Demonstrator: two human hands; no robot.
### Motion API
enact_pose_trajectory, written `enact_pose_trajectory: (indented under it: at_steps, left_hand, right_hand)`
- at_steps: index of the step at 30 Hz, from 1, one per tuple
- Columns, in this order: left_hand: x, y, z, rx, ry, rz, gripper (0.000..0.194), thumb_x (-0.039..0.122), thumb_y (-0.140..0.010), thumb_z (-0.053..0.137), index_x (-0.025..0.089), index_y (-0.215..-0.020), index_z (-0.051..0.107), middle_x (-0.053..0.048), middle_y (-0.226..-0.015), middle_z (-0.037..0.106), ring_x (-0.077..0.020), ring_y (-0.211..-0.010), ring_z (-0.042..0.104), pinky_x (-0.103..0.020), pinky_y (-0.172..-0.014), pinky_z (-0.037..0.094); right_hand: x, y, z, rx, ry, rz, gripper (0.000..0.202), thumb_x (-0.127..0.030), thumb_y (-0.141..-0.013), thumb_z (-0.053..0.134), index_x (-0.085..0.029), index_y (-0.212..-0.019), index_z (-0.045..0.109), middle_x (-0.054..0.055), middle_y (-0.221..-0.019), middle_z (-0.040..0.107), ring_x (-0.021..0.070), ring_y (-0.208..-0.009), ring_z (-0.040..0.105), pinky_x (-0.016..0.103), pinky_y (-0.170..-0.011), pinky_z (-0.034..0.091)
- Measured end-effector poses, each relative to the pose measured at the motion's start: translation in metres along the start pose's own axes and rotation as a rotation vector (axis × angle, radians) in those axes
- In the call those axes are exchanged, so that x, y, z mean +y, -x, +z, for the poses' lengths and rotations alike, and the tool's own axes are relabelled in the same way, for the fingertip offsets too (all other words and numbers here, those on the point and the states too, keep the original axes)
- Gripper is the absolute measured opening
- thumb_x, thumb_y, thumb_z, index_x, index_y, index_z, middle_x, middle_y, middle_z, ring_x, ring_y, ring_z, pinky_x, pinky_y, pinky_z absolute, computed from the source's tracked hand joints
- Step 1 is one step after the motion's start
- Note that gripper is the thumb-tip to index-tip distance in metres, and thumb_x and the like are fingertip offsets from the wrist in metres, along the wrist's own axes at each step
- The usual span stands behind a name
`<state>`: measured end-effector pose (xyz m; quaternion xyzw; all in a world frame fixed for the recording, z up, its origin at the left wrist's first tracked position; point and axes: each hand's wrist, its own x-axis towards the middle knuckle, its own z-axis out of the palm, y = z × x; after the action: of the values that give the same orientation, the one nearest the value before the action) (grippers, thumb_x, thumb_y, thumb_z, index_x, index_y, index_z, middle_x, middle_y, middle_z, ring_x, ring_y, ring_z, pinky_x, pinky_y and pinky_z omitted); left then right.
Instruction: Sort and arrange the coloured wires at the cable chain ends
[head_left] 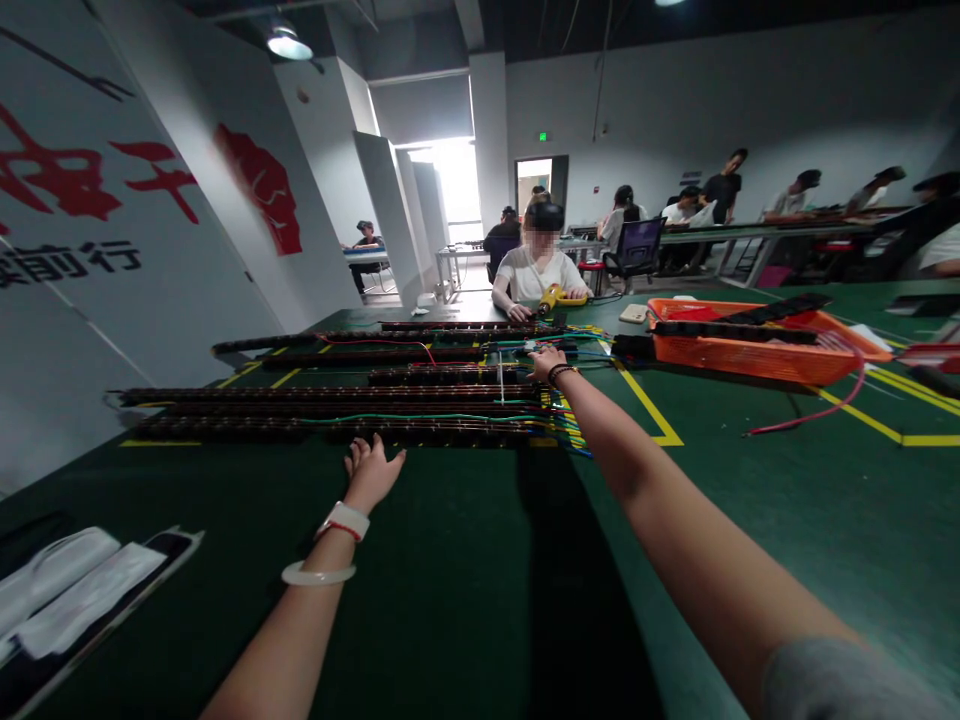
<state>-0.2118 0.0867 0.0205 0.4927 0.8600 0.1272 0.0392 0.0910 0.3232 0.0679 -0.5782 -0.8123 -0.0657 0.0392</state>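
Note:
My left hand is open with its fingers spread, at the near edge of the closest long dark strip bundle. Whether its fingertips touch the bundle I cannot tell. My right hand reaches over the bundles to their right ends, fingers apart and pointing left. Just below and beside it, thin coloured wires in yellow, green and blue come out of the ends. A thin white strip lies across the bundles left of that hand. Further strip bundles lie parallel behind.
An orange basket at the right holds black strips and a red cable. Across the green table, a person in white has a hand at a yellow heat gun. White packets lie at the left edge. Other people sit further back.

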Motion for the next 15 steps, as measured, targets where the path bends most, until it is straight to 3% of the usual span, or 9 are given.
enact_pose_trajectory:
  at_steps: [5,8,11,15]
  left_hand:
    - [-0.001,0.001,-0.003,-0.005,0.029,0.0,0.07,0.042,-0.083,0.039,0.001,-0.139,0.03,-0.029,-0.146,0.02,-0.0356,-0.137,0.015,-0.051,-0.108,0.017]
    - [0.0,0.004,-0.006,-0.01,0.058,0.001,0.069,0.041,-0.083,0.04,0.001,-0.139,0.03,-0.029,-0.146,0.019,-0.0352,-0.138,0.014,-0.051,-0.108,0.017]
    - [0.002,0.004,-0.009,-0.013,0.098,-0.004,0.069,0.039,-0.083,0.04,-0.001,-0.138,0.03,-0.03,-0.146,0.018,-0.0353,-0.138,0.013,-0.05,-0.109,0.014]
    - [0.002,0.006,-0.011,-0.007,0.171,-0.019,0.065,0.036,-0.083,0.043,0.001,-0.136,0.034,-0.029,-0.146,0.019,-0.035,-0.138,0.014,-0.05,-0.109,0.013]
  right_hand:
    - [-0.009,-0.006,0.0,-0.04,0.012,-0.003,0.04,-0.043,-0.079,0.06,-0.022,-0.112,0.059,0.011,-0.121,0.056,0.0278,-0.115,0.046,0.043,-0.094,0.034]
    - [-0.013,-0.001,-0.007,0.009,0.025,-0.02,0.038,-0.042,-0.088,0.05,-0.016,-0.115,0.055,0.008,-0.114,0.058,0.0227,-0.107,0.053,0.046,-0.096,0.034]
    - [-0.017,0.004,-0.024,0.086,0.04,-0.027,0.038,-0.034,-0.094,0.04,-0.011,-0.124,0.046,0.013,-0.112,0.059,0.0214,-0.101,0.057,0.042,-0.092,0.038]
    - [-0.023,0.01,-0.066,0.174,0.067,-0.077,0.036,-0.017,-0.094,0.027,-0.005,-0.125,0.041,0.024,-0.116,0.056,0.0235,-0.102,0.058,0.034,-0.08,0.042]
